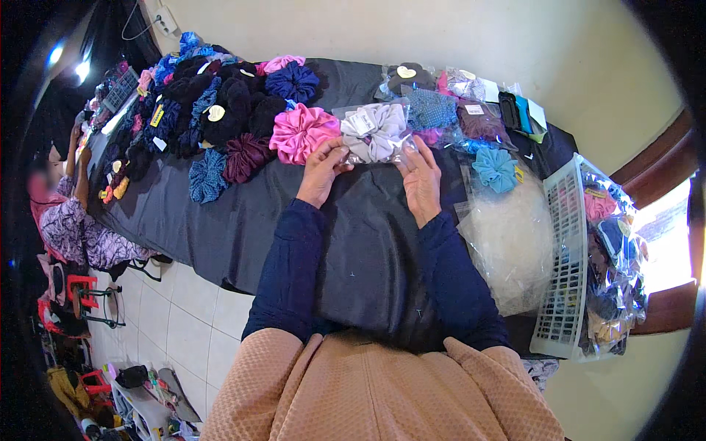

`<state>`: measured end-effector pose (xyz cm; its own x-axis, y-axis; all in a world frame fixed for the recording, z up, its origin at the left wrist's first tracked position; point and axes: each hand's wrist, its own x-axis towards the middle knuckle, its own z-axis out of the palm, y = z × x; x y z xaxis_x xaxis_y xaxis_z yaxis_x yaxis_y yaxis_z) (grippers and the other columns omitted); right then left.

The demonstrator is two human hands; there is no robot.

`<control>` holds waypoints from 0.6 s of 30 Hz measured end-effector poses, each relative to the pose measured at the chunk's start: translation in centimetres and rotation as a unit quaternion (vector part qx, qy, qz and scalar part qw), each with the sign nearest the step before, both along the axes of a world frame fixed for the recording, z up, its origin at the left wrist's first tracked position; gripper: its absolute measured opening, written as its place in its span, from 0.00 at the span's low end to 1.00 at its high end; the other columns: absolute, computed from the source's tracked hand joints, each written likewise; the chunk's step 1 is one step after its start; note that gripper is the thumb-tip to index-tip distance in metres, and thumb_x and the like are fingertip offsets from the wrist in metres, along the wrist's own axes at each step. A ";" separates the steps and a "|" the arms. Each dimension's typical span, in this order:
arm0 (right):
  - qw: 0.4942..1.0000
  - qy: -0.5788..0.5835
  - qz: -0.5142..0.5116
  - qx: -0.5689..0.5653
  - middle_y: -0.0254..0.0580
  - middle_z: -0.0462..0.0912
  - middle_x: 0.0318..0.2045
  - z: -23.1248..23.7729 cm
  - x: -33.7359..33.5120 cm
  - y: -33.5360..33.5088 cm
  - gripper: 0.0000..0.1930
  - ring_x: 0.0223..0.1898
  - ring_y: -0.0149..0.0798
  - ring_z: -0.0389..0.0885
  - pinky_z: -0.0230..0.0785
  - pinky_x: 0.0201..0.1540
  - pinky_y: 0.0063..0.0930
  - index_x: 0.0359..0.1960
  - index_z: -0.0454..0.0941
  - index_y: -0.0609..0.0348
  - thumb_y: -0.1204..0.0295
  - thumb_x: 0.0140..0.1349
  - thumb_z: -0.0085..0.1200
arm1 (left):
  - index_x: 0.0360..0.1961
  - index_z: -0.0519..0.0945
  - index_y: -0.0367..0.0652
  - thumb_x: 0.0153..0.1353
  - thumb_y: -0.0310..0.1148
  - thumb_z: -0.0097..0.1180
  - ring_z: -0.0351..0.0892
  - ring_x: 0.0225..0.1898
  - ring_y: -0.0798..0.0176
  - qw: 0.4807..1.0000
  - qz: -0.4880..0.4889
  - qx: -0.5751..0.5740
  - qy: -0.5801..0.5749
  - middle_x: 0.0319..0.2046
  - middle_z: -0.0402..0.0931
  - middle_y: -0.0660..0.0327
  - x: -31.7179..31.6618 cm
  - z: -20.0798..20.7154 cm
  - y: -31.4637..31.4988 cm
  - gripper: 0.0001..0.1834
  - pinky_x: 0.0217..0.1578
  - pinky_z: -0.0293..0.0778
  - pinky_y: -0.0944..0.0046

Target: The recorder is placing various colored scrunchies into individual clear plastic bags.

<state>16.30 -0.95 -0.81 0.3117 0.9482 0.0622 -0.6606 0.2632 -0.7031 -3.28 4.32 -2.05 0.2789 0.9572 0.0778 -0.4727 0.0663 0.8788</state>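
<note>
A light grey scrunchie (381,134) in a clear plastic bag with a white label is held between my two hands above the dark cloth. My left hand (322,170) pinches the bag's lower left corner. At its lower right corner, my right hand (421,176) grips the plastic between thumb and fingers. Just left of the bag lies a pink scrunchie (303,134), close to my left fingers. A blue dotted scrunchie (432,110) in plastic lies beyond my right hand. Farther right, a light blue scrunchie (496,169) rests on a pile of clear plastic bags (507,239).
Dark, blue and maroon scrunchies (235,103) are heaped at the left of the black-clothed table (360,242). A white plastic basket (560,264) of bagged scrunchies stands at the right edge. Another person (73,213) works at the far left end. A wall runs behind.
</note>
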 end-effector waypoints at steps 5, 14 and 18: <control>0.996 -0.067 0.055 0.029 0.41 0.78 0.47 -0.1 -0.3 0.1 0.21 0.44 0.34 0.79 0.75 0.45 0.26 0.56 0.69 0.65 0.81 0.60 0.52 | 0.46 0.77 0.40 0.62 0.28 0.53 0.78 0.37 0.71 1.000 0.009 0.002 -0.002 0.38 0.78 0.65 0.4 -0.1 0.1 0.11 0.36 0.77 0.68; 0.980 -0.183 -0.070 0.032 0.40 0.78 0.48 -1.4 -0.4 0.5 0.19 0.43 0.30 0.77 0.72 0.44 0.22 0.55 0.70 0.69 0.82 0.60 0.51 | 0.51 0.73 0.38 0.60 0.28 0.52 0.78 0.39 0.66 0.999 0.011 0.025 0.040 0.41 0.77 0.60 1.0 0.1 0.1 0.17 0.39 0.77 0.65; 0.978 -0.196 -0.067 0.012 0.41 0.78 0.47 0.6 0.3 1.9 0.19 0.42 0.30 0.77 0.73 0.43 0.23 0.54 0.70 0.70 0.82 0.59 0.51 | 0.60 0.63 0.33 0.60 0.35 0.53 0.78 0.44 0.60 1.000 0.008 0.009 -0.014 0.48 0.74 0.53 0.5 0.7 0.3 0.29 0.41 0.78 0.62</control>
